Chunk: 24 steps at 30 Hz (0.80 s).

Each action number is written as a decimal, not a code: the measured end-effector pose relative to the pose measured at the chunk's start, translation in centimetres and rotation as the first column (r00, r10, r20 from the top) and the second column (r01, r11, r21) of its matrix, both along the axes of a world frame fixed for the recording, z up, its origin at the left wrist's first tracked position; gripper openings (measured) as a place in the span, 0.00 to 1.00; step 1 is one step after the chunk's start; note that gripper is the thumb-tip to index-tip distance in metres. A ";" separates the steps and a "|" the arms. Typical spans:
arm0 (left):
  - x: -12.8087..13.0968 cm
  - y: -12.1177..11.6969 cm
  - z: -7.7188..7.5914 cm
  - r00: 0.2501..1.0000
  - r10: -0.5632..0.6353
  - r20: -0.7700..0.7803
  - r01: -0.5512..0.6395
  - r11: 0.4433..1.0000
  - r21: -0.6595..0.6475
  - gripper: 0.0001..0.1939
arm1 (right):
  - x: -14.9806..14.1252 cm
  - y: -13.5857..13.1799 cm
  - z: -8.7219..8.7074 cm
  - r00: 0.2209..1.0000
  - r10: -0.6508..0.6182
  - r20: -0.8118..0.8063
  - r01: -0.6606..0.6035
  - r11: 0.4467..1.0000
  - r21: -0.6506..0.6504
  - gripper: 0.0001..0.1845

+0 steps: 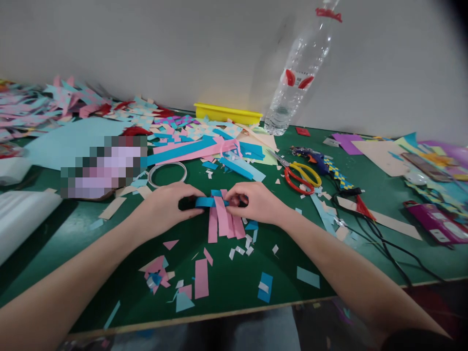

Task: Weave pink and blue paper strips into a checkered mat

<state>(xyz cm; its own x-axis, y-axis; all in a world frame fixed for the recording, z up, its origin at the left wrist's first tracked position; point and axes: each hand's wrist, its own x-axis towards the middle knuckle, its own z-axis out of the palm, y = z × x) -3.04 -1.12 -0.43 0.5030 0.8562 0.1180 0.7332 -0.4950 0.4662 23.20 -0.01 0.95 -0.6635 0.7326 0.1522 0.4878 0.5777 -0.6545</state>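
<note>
My left hand [168,204] and my right hand [256,201] meet at the middle of the green table [226,278]. Both pinch a small weave of paper strips [221,214]. A blue strip [205,202] runs crosswise between my fingers. Several pink strips [223,222] hang down from it toward me and lie flat on the table. My left fingers are closed on the blue strip's left end, my right fingers on the weave's right edge.
Red and yellow scissors [300,175] lie right of my hands, a tape ring [167,173] behind my left hand. A clear water bottle [300,68] and yellow tray [227,114] stand by the wall. Paper scraps, long strips [190,150], a glue gun [318,161] and black cables [380,239] cover the table.
</note>
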 end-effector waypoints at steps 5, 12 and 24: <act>0.4 -0.4 0.2 0.999 -0.029 -0.019 0.029 0.999 0.038 0.20 | 0.4 0.3 0.1 1.000 0.001 -0.013 -0.002 1.000 -0.016 0.08; 0.8 -0.6 0.4 0.998 -0.032 -0.045 0.035 0.997 0.071 0.22 | 0.7 0.6 0.3 1.000 0.014 -0.026 -0.017 0.993 -0.119 0.08; 0.7 -0.5 0.1 0.992 -0.106 -0.068 0.114 0.985 0.127 0.29 | 0.6 0.3 0.3 0.997 0.005 -0.076 -0.016 0.990 -0.142 0.07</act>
